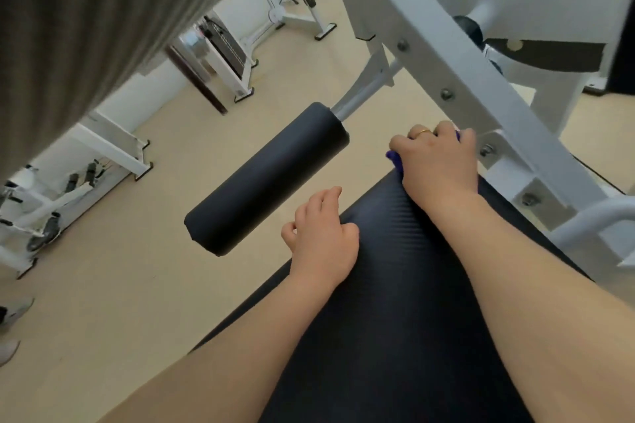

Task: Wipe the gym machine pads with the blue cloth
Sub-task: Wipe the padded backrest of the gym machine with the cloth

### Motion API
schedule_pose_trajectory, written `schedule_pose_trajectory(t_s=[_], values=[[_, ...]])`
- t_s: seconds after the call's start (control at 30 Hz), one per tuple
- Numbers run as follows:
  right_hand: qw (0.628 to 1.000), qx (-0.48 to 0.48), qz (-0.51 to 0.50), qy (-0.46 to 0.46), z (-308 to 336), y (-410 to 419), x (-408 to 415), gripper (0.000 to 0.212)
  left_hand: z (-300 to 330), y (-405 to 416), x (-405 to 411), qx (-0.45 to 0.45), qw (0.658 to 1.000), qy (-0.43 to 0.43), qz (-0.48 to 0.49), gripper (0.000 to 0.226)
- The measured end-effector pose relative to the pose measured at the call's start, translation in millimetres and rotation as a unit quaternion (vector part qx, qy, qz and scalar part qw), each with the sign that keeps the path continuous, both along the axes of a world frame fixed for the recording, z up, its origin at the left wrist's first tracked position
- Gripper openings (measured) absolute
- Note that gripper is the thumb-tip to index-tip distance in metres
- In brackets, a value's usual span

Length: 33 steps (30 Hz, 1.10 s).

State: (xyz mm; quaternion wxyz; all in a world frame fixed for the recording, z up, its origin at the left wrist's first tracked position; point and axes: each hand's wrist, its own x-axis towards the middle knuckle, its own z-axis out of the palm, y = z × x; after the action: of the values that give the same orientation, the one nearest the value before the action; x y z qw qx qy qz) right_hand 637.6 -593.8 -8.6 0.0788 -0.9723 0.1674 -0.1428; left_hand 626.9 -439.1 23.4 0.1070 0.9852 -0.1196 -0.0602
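Note:
A wide black seat pad (388, 312) fills the lower middle of the head view. My right hand (438, 161) presses the blue cloth (395, 157) against the pad's far end; only a small blue edge shows under the fingers, and a gold ring is on one finger. My left hand (323, 237) rests on the pad's left edge, fingers loosely curled, holding nothing. A black roller pad (268, 178) sticks out on a metal rod just left of and beyond the seat pad.
The machine's white steel frame (457, 69) runs diagonally close behind my right hand, with bolts along it. Other white gym machines (237, 55) stand on the beige floor at the back left. A grey curtain (79, 31) hangs at upper left. Shoes (13, 316) show at far left.

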Motion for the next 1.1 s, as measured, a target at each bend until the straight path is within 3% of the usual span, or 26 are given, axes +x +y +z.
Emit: schedule_pose_trajectory(t_s=[0.07,0.2,0.3,0.43,0.5,0.63,0.7,0.8,0.87,0.97,1.1], values=[[1.000,-0.003,0.024,0.011,4.6,2.6,0.5,0.026,0.5,-8.8,4.6,0.004,1.000,0.003,-0.011,0.057],[0.981,-0.065,0.183,-0.014,3.3,12.3,-16.1,0.015,-5.6,-27.1,2.7,-0.010,0.999,0.019,-0.034,0.057],[0.996,-0.040,0.074,-0.029,-3.9,-17.9,-9.4,0.012,-11.4,-32.7,0.9,0.023,0.997,0.035,-0.057,0.054],[0.987,0.137,-0.082,0.014,-17.2,-58.8,-17.1,0.026,-10.5,-28.5,7.0,0.023,0.997,0.053,-0.056,0.051],[0.960,0.265,-0.087,0.022,-26.8,-67.0,-34.5,0.027,-10.9,-28.5,3.4,0.018,0.997,0.057,-0.054,0.052],[0.868,0.477,-0.134,-0.002,-23.1,-77.0,-74.9,0.030,-14.7,-32.6,-1.8,0.015,0.998,0.050,-0.044,0.052],[0.865,0.479,-0.150,-0.002,-18.1,-75.2,-69.6,0.028,-15.0,-32.2,1.1,0.018,0.998,0.053,-0.035,0.052],[0.915,0.388,-0.106,-0.027,-14.5,-55.5,-51.4,0.030,-15.3,-34.7,-2.4,0.038,0.998,0.049,-0.030,0.052],[0.928,0.359,-0.091,-0.041,-16.0,-43.3,-52.6,0.039,-13.5,-34.9,-5.9,0.057,0.997,0.042,-0.037,0.051],[0.896,0.428,-0.114,-0.027,-21.6,-52.8,-97.2,0.039,-9.1,-36.6,-9.4,0.097,0.993,0.025,-0.055,0.047],[0.858,0.482,-0.158,0.079,-28.7,-64.5,-190.3,0.041,-2.7,-36.1,-46.8,0.072,0.995,0.023,-0.067,0.052]])
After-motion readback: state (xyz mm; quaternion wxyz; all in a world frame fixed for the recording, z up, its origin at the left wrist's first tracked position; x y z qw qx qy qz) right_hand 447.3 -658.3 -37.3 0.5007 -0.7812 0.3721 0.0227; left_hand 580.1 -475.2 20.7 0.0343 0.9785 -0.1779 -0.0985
